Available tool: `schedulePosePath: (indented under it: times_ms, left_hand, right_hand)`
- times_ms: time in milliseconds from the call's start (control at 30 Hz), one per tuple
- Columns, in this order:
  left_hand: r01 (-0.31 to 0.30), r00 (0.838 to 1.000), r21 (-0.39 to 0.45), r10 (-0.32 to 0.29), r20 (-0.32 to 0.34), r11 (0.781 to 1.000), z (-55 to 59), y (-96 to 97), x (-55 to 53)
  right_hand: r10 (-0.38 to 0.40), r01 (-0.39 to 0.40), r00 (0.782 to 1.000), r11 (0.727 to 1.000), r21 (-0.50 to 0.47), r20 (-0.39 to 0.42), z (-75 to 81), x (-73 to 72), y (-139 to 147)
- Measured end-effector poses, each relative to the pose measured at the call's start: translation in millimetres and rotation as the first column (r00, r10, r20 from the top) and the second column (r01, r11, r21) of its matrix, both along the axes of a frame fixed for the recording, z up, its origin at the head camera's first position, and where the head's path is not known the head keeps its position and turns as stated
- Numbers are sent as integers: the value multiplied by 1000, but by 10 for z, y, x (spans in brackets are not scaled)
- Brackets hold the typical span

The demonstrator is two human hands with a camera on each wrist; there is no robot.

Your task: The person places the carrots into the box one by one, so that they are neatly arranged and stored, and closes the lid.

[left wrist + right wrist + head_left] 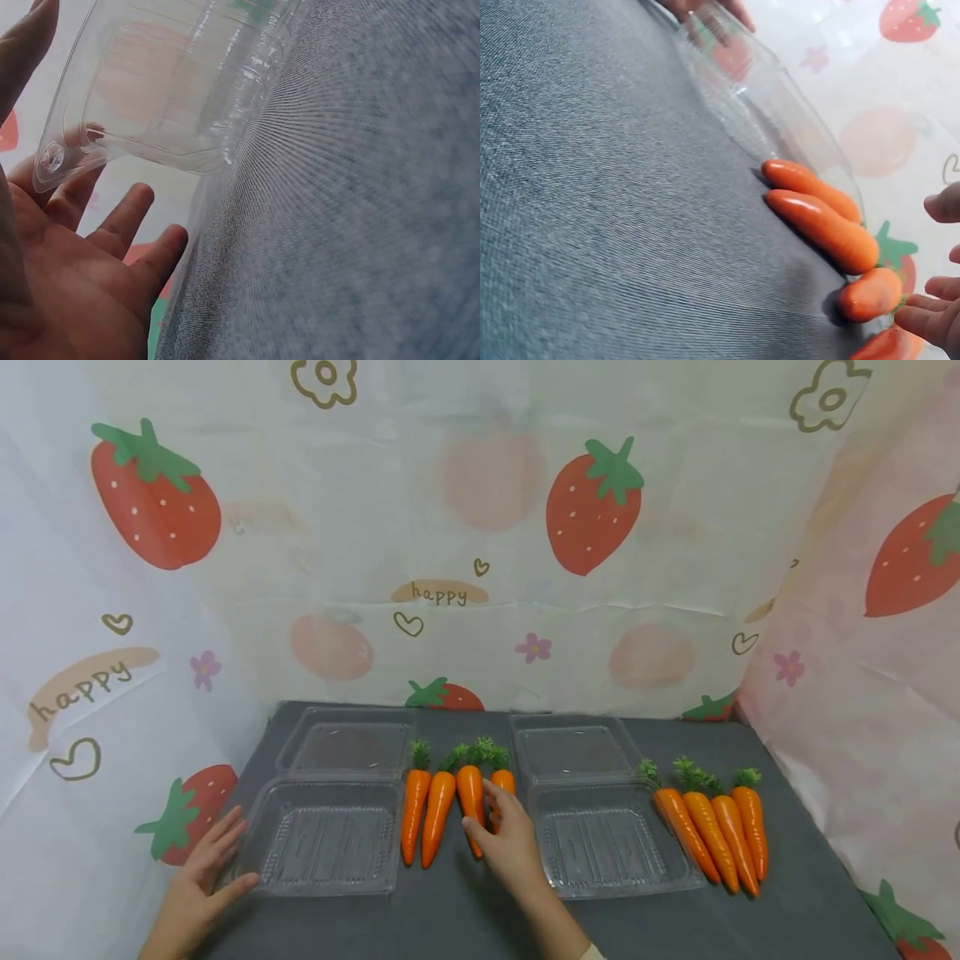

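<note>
My left hand (198,881) is at the left side of the left clear plastic container (322,893), thumb and fingers spread. In the left wrist view, the container's corner (52,161) lies between thumb and fingers, without a grip around it. Over the middle group of carrots reaches my right hand (513,843), its thumb apart from the fingers. It partly covers the rightmost carrot (504,779) there, and its thumb overlaps the neighbouring carrot (469,789). In the right wrist view, the fingers (922,319) are close by the carrots' leafy ends, with none held.
Two more carrots (438,810) lie beside the left container. A second clear container (630,889) with its lid opened back stands right of my right hand. Several carrots (727,835) lie at its far side on the dark grey cloth (435,918). Strawberry-print curtains (495,552) enclose the table.
</note>
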State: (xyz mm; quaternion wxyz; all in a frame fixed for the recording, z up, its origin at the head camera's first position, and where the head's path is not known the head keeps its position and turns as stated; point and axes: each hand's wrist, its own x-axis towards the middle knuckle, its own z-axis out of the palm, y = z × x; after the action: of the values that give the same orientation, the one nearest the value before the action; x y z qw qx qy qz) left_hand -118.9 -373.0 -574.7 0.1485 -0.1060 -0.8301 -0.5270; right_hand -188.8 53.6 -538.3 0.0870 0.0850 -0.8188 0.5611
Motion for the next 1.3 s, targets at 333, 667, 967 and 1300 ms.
schedulePosePath:
  times_ms: [333,667,967,1300]
  left_hand:
    - [28,1000,-49,-28,1,998,-26,0,19]
    - [-9,998,-110,15,60,994,-20,11,13]
    - [26,1000,-58,-25,17,998,-29,13,-9]
    - [77,997,40,-78,14,996,-43,7,6]
  right_hand:
    - [-70,68,997,995,73,35,-76,-29,-143]
    - [-143,136,989,974,183,26,-145,-88,-292]
    - [-193,194,981,962,193,-24,-258,-131,-381]
    - [-265,261,964,956,135,8,-399,-180,-443]
